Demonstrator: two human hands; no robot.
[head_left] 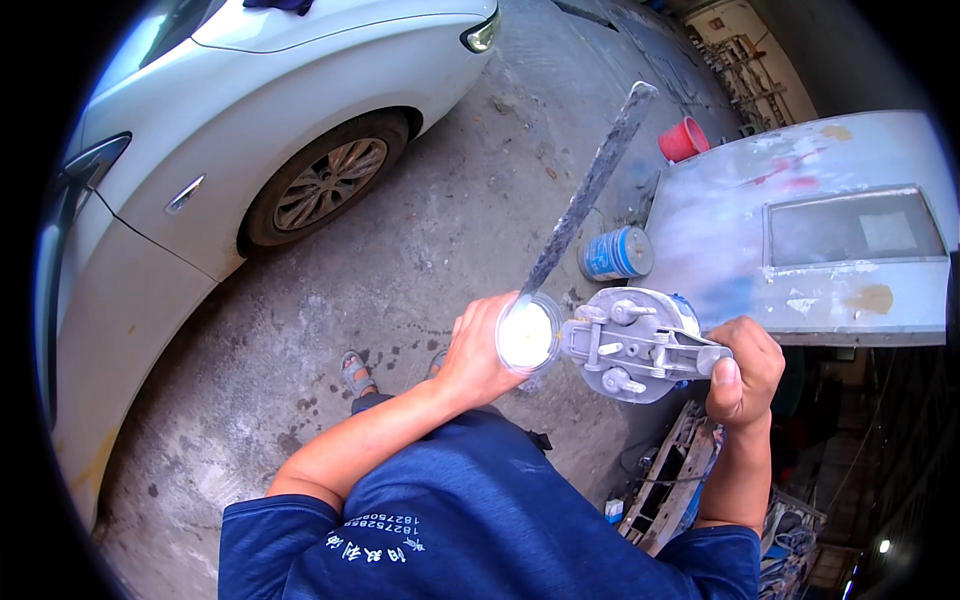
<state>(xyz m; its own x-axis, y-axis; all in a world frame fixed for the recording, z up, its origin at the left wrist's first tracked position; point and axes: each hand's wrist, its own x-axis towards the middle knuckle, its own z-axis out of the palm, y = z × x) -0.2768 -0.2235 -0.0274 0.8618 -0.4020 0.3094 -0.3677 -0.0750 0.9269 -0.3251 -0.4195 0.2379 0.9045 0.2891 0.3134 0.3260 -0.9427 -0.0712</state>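
My left hand [474, 350] is wrapped around a clear plastic cup [507, 352] with white paint [527, 338] in it. A long, paint-crusted stir stick [590, 195] stands in the cup, leaning far out over its rim. Just to the right is a paint can with a grey clamp-on pouring lid [632, 345], which has wing-shaped clamps and a lever. My right hand [748, 370] is closed on the lid's handle, thumb at the lever. The lid's spout side meets the cup's rim; whether paint is flowing I cannot tell. The can's body is mostly hidden below its lid.
A white car [230, 100] fills the left side, its front wheel [330, 185] nearest me. Beyond the can stand a blue-and-white bucket [615, 254], a red bucket [683, 140] and a paint-stained white panel [720, 230]. A wooden pallet [664, 480] lies at lower right.
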